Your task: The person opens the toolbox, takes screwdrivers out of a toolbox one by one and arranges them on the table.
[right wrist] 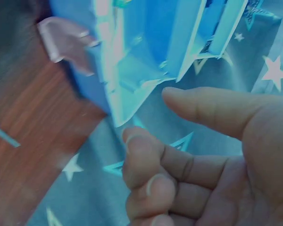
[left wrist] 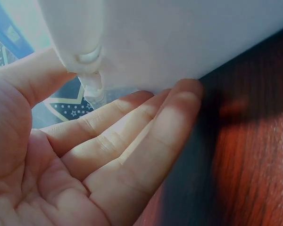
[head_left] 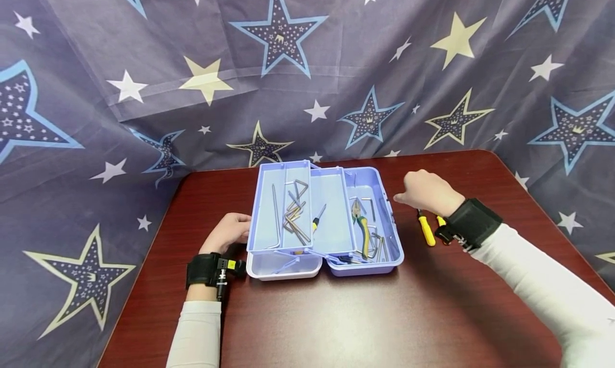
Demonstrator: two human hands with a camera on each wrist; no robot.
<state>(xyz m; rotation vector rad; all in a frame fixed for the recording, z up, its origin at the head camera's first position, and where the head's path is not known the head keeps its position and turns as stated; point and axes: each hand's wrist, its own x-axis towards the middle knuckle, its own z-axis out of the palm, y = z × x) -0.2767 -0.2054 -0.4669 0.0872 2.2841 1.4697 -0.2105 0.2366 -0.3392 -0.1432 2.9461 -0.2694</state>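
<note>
A lavender-blue toolbox (head_left: 362, 271) stands unfolded on the table, its trays spread apart. My left hand (head_left: 229, 233) is at its left side. In the left wrist view, long, nearly straight fingers (left wrist: 146, 146) touch the pale box wall, and the thumb lies by its edge. Beyond the box's right side hovers my right hand (head_left: 425, 190), holding nothing. The right wrist view shows its fingers loosely bent and its thumb apart from them, near the box corner. Pliers (head_left: 365, 237) with green-and-yellow handles lie in the right compartment. Several hex keys (head_left: 294, 221) lie in the raised left tray.
Beside the right forearm, a yellow-handled tool (head_left: 426, 230) and another partly hidden yellow tool (head_left: 441, 221) lie on the dark red table (head_left: 384, 320). A small screwdriver (head_left: 317, 221) rests in the middle tray. A star-patterned cloth (head_left: 336, 79) hangs behind the table.
</note>
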